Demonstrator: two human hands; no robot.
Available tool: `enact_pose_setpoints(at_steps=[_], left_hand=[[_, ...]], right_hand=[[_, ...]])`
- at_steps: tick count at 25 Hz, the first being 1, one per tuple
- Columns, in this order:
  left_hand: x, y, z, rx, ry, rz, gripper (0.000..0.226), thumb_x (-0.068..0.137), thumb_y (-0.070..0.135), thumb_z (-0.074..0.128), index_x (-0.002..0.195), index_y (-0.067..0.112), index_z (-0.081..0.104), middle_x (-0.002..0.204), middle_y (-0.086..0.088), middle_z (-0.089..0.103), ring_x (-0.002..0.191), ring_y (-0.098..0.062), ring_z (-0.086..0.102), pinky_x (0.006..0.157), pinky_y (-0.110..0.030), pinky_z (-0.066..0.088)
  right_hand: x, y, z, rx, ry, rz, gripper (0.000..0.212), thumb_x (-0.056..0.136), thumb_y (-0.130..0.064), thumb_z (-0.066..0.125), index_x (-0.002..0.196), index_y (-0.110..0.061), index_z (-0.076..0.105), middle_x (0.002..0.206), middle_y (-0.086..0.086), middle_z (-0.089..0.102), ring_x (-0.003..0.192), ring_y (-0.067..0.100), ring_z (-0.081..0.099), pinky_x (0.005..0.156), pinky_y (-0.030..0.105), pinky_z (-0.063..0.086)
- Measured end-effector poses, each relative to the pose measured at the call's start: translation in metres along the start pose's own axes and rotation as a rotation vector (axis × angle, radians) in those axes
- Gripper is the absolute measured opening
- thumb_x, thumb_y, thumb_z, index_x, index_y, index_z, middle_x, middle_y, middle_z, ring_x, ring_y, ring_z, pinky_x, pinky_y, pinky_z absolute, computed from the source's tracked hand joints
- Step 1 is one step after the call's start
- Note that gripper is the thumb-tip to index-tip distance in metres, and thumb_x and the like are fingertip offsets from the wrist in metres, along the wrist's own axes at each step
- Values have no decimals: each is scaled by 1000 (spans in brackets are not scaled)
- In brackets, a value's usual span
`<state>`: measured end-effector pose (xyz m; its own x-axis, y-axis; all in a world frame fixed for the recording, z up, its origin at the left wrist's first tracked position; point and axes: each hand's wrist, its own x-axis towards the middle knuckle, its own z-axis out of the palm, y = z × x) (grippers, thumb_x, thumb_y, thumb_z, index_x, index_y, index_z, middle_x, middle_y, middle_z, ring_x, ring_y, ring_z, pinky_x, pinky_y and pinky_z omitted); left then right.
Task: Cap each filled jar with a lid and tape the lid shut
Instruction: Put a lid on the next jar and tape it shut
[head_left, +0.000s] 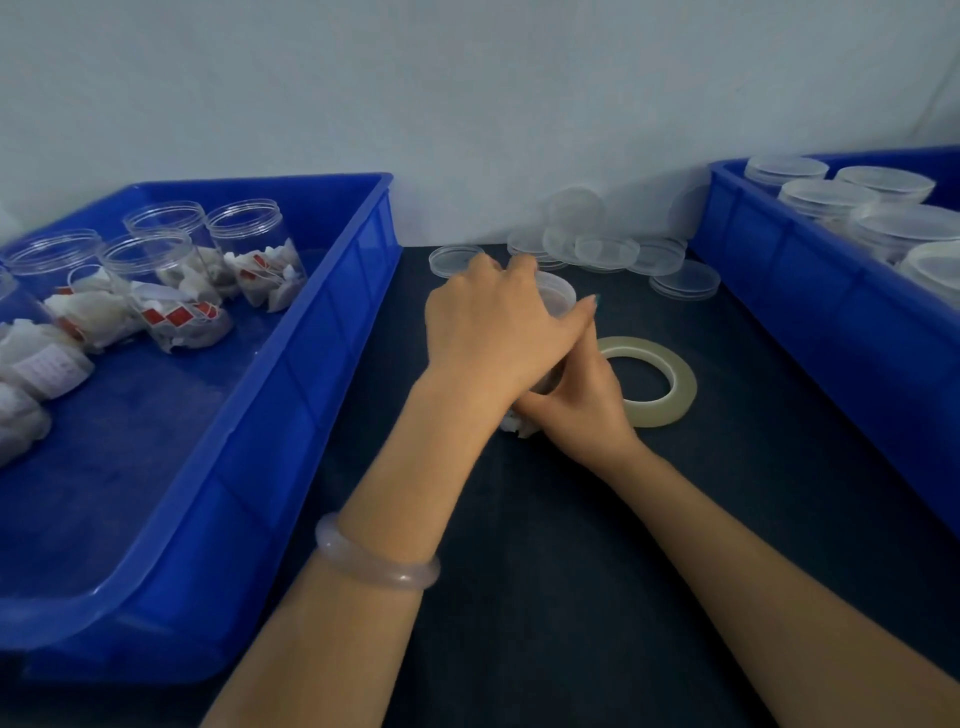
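The jar (519, 427) stands on the dark table (571, 571), just left of the tape roll (652, 413). The left hand (488, 332) sits on top of it, with its fingers curled down round the clear lid (560, 293). The right hand (576, 400) holds the jar low on its side, next to the tape roll, with its fingers bent round it. A pale bracelet (374, 564) is on the left arm. Behind the tape roll, by the wall, lie loose lids (608, 252). Far left of the tape roll is a blue bin (332, 322) with open jars (176, 291) that have stuff inside. Right of the tape roll is another blue bin (779, 270) with capped jars (826, 197).
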<state>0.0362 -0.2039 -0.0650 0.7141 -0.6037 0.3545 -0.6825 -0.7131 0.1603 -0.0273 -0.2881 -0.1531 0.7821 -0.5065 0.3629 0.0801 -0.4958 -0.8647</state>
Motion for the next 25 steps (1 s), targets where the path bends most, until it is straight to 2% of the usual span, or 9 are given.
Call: enact_pose_setpoints(at_steps=[2, 4, 6, 9, 11, 14, 17, 21, 25], left_hand=[[0, 11, 2, 93, 53, -85, 76, 87, 77, 37, 127, 14, 56, 116, -12, 62, 99, -30, 61, 59, -32, 30], [1, 12, 3, 38, 31, -95, 76, 87, 76, 40, 127, 13, 55, 119, -12, 61, 100, -30, 61, 64, -33, 31], [1, 6, 3, -73, -4, -51, 69, 86, 72, 47, 126, 17, 55, 121, -8, 59, 104, -26, 59, 72, -33, 33], [2, -11, -4, -301, -80, 54, 54, 83, 66, 58, 122, 28, 60, 120, 6, 62, 108, -14, 58, 82, -30, 40], [2, -24, -12, -509, -194, 107, 50, 79, 65, 63, 118, 34, 65, 118, 16, 64, 111, -5, 59, 93, -29, 45], [0, -37, -14, -710, -309, 135, 45, 77, 60, 64, 113, 34, 70, 112, 21, 69, 108, 4, 61, 102, -31, 48], [-1, -40, -14, -820, -351, 182, 28, 90, 46, 66, 110, 28, 73, 106, 16, 73, 103, 3, 65, 100, -30, 49], [0, -42, -14, -875, -421, 218, 26, 94, 40, 63, 111, 24, 74, 105, 12, 74, 102, -1, 67, 97, -28, 49], [-2, -45, -15, -934, -451, 266, 30, 91, 37, 62, 115, 21, 72, 110, 10, 73, 106, -3, 67, 91, -21, 51]], right_hand=[[-2, -3, 0, -38, 8, -3, 84, 59, -61, 68, 128, -38, 26, 94, -10, 68, 83, 5, 67, 67, 28, 53], [-3, -5, 0, -55, 3, 17, 84, 58, -62, 66, 127, -33, 28, 94, -13, 67, 85, 1, 65, 64, 17, 45], [-3, -7, -2, -98, 3, 20, 71, 58, -65, 64, 114, -38, 31, 91, -16, 65, 85, -4, 63, 63, 12, 43], [-2, -13, -7, -98, -24, 1, 69, 59, -70, 63, 112, -33, 40, 91, -22, 62, 91, -10, 59, 68, 12, 47], [-2, -16, -13, -31, -78, 5, 70, 59, -71, 66, 114, -32, 47, 98, -22, 64, 96, -7, 61, 81, 20, 51], [-2, -20, -21, 157, -200, 18, 64, 61, -57, 73, 114, -24, 57, 107, -8, 70, 102, 6, 65, 89, 29, 51], [-3, -23, -25, 287, -332, 25, 56, 66, -44, 71, 110, -11, 62, 102, 7, 72, 96, 19, 68, 82, 29, 53], [-3, -21, -30, 424, -464, 100, 40, 69, -41, 67, 102, -18, 66, 92, -4, 73, 88, 11, 69, 78, 20, 52], [-6, -23, -30, 476, -501, 150, 42, 70, -34, 69, 108, -17, 64, 97, -4, 73, 93, 12, 69, 80, 21, 52]])
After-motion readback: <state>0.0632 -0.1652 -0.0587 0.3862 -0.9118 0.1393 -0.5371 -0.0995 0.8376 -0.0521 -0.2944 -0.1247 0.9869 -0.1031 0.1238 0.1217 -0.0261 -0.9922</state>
